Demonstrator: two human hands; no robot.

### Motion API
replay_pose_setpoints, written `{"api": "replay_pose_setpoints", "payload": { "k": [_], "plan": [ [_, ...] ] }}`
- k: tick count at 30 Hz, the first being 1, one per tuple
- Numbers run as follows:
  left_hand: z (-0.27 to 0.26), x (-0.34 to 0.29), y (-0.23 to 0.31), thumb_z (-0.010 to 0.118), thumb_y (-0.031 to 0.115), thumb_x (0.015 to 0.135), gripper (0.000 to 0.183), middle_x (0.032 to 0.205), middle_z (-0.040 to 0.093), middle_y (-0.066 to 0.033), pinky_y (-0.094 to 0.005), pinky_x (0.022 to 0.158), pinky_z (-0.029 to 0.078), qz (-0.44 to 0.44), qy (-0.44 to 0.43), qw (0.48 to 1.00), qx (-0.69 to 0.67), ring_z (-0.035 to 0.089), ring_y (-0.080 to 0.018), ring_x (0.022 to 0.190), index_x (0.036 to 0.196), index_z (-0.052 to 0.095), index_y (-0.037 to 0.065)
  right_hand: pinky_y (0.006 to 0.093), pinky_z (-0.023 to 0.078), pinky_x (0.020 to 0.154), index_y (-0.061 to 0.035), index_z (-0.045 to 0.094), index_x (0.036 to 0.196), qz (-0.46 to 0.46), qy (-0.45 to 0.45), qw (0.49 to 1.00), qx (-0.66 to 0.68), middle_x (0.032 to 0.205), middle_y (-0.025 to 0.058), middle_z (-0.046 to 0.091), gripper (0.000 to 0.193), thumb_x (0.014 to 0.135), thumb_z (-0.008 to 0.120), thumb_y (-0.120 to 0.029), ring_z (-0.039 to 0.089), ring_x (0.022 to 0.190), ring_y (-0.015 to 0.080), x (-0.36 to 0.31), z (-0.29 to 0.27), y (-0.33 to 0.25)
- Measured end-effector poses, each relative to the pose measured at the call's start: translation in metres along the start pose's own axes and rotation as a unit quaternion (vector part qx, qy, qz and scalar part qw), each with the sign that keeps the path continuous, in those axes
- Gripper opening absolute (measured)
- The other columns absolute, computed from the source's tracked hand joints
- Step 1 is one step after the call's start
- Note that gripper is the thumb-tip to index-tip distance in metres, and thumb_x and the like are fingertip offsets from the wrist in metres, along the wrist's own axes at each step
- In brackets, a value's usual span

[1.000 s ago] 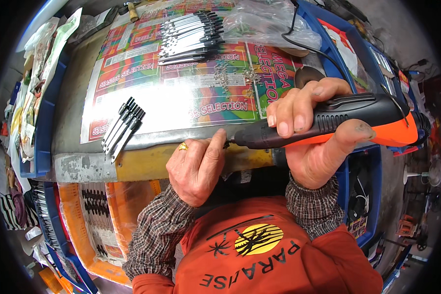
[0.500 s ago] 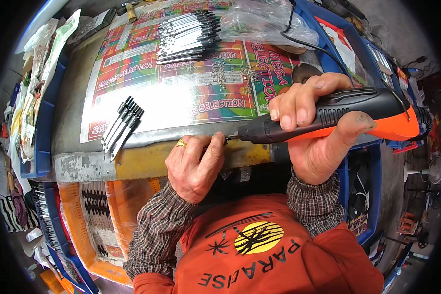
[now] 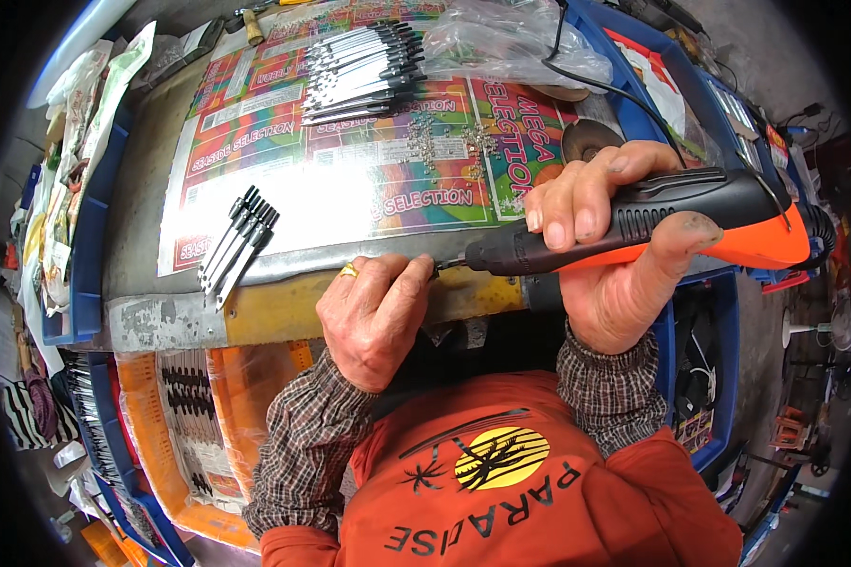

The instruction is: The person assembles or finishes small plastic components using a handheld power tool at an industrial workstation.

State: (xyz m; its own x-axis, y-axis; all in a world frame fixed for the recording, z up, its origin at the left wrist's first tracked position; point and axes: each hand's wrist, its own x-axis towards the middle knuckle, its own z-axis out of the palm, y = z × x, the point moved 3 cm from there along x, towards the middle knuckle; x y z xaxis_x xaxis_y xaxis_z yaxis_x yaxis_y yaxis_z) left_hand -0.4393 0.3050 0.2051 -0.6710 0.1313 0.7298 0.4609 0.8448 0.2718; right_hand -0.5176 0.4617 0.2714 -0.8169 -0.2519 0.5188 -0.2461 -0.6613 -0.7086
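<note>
My right hand (image 3: pixel 605 246) is wrapped round a black and orange electric screwdriver (image 3: pixel 676 219), its thumb lifted off the body. The screwdriver lies almost level and its metal bit points left. At the tip of that bit, my left hand (image 3: pixel 376 307) is closed in a pinch at the table's front edge. A small dark end shows past its fingertips; the rest of what it holds is hidden. Left of this hand lies a small group of slim black and white pieces (image 3: pixel 238 244). A larger row of similar pieces (image 3: pixel 359 71) lies farther back.
Small shiny metal bits (image 3: pixel 449 146) are scattered over a colourful printed sheet (image 3: pixel 255 142). Clear plastic bags (image 3: pixel 511 42) lie at the back, near a black cable (image 3: pixel 624 94). Blue bins (image 3: pixel 85 227) flank the table. Below its front edge stands an orange crate (image 3: pixel 147 425).
My left hand has shifted slightly left, and the screwdriver in my right hand slightly right. More of the bit now shows between them.
</note>
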Motion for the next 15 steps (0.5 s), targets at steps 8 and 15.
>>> {"api": "replay_pose_setpoints", "payload": {
  "k": [8, 15],
  "plan": [
    [-0.0006, 0.0031, 0.0014, 0.067, -0.004, 0.060, 0.029, 0.075, 0.059, -0.0079, -0.0308, 0.054, 0.044, -0.021, -0.014, 1.000, -0.011, 0.057, -0.0221, 0.063, 0.087, 0.061, 0.003, 0.0319, 0.042, 0.062, -0.0063, 0.040, 0.097, -0.006, -0.007, 1.000, -0.002, 0.066, 0.0050, 0.048, 0.051, 0.077, 0.060, -0.049, 0.049, 0.059, 0.0147, -0.0006, -0.0012, 0.0011],
    [-0.0009, 0.0039, 0.0015, 0.067, -0.003, 0.061, 0.028, 0.076, 0.059, -0.0082, -0.0310, 0.055, 0.045, -0.021, -0.006, 1.000, -0.012, 0.058, -0.0226, 0.064, 0.087, 0.061, 0.004, 0.0326, 0.043, 0.062, -0.0058, 0.040, 0.097, -0.005, -0.008, 1.000, 0.003, 0.066, 0.0050, 0.048, 0.051, 0.077, 0.061, -0.048, 0.049, 0.059, 0.0150, -0.0004, -0.0003, 0.0015]
  ]
}}
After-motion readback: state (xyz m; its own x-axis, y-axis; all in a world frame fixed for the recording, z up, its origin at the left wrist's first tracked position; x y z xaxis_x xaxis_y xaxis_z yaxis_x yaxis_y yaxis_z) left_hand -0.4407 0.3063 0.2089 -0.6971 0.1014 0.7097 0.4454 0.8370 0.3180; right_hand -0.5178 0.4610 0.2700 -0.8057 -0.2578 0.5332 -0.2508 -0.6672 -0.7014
